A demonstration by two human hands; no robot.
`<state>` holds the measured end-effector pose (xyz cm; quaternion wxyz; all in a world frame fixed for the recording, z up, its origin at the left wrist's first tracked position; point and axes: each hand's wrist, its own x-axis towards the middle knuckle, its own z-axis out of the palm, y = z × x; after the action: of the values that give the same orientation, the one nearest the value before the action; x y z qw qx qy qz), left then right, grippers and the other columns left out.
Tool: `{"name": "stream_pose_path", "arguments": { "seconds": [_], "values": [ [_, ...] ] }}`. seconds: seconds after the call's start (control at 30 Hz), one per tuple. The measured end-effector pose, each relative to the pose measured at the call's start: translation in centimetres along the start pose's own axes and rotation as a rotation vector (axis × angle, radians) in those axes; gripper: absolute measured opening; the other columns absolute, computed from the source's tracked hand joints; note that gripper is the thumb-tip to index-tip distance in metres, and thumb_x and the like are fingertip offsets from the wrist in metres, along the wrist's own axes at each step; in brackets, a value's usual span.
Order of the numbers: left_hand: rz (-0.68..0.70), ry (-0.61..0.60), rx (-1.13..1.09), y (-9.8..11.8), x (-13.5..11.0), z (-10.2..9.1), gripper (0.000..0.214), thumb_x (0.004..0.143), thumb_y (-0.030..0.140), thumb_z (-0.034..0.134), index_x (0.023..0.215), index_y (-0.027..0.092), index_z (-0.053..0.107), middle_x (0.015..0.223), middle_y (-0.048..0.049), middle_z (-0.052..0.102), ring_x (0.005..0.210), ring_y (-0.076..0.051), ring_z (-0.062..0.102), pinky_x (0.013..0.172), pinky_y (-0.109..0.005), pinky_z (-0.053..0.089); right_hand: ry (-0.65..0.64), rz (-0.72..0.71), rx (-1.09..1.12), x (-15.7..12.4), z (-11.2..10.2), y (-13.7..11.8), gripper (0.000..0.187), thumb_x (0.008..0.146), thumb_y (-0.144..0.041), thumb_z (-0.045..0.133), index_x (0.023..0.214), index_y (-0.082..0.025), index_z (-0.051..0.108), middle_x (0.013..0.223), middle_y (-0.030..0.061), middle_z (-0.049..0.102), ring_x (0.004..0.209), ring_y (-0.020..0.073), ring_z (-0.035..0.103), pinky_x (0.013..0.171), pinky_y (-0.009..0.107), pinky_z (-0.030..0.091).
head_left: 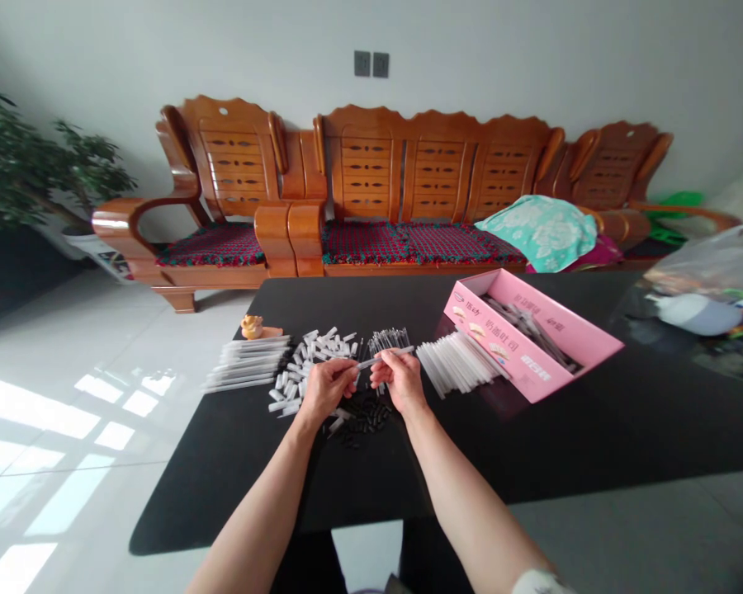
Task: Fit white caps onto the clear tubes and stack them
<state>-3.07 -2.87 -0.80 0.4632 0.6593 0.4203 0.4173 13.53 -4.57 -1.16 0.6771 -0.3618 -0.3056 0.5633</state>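
Observation:
Between my two hands is a slim whitish pen barrel (369,362), held almost level above the table. My right hand (402,384) pinches it along its right part. The closed fingers of my left hand (325,389) are at its left end; whether they also hold a small part is hidden. White pen caps (291,384) lie heaped beside and behind my left hand. Small black plugs (368,415) are scattered below both hands. Thin pen refills (391,338) lie just behind my right hand, and a row of white tubes (455,365) is to its right.
A row of whitish pens (248,363) lies at the table's left edge, near a small yellow figurine (252,324). A pink box (520,346) with dark grey contents stands at the right. Plastic bags (712,268) lie farther right. Behind the black table (235,478) is a wooden sofa (371,165).

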Motion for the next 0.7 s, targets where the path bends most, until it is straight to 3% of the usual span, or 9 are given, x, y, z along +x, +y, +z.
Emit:
{"name": "stream_pose_path", "arguments": {
  "seconds": [0.17,0.47,0.6,0.7],
  "values": [
    [0.106,0.044,0.148,1.3,-0.5,0.7,0.029,0.087,0.036,0.057,0.093,0.013,0.074,0.062,-0.0014,0.064,0.046,-0.009,0.057,0.047,-0.019,0.046,0.047,0.025,-0.006,-0.2,0.1,-0.4,0.025,0.072,-0.036,0.074,0.077,-0.011,0.068,0.056,0.0039,0.07,0.039,0.0158,0.063,0.034,0.023,0.053],
    [0.075,-0.037,0.046,1.1,0.0,0.1,0.038,0.086,0.044,0.059,0.099,0.012,0.074,0.066,-0.0034,0.065,0.052,-0.011,0.059,0.051,-0.019,0.046,0.121,-0.061,-0.066,-0.1,0.6,-0.4,0.031,0.077,-0.044,0.07,0.076,-0.013,0.064,0.051,0.0005,0.065,0.033,0.0131,0.057,0.029,0.022,0.046],
    [0.049,0.012,-0.027,0.8,0.1,-0.7,0.042,0.087,0.048,0.056,0.098,0.011,0.075,0.064,-0.003,0.062,0.051,-0.01,0.055,0.049,-0.019,0.043,0.031,-0.059,-0.127,-0.2,0.6,-0.3,0.032,0.079,-0.044,0.068,0.076,-0.013,0.065,0.05,-0.0008,0.062,0.031,0.0105,0.052,0.027,0.02,0.04],
    [0.006,0.006,-0.114,1.2,0.2,-0.7,0.042,0.082,0.047,0.064,0.1,0.01,0.074,0.063,-0.0012,0.06,0.049,-0.007,0.047,0.047,-0.018,0.036,-0.061,-0.04,-0.179,-0.5,0.7,-0.2,0.031,0.081,-0.044,0.066,0.075,-0.013,0.065,0.045,-0.0041,0.056,0.028,0.0069,0.044,0.025,0.016,0.032]
  ]
}}
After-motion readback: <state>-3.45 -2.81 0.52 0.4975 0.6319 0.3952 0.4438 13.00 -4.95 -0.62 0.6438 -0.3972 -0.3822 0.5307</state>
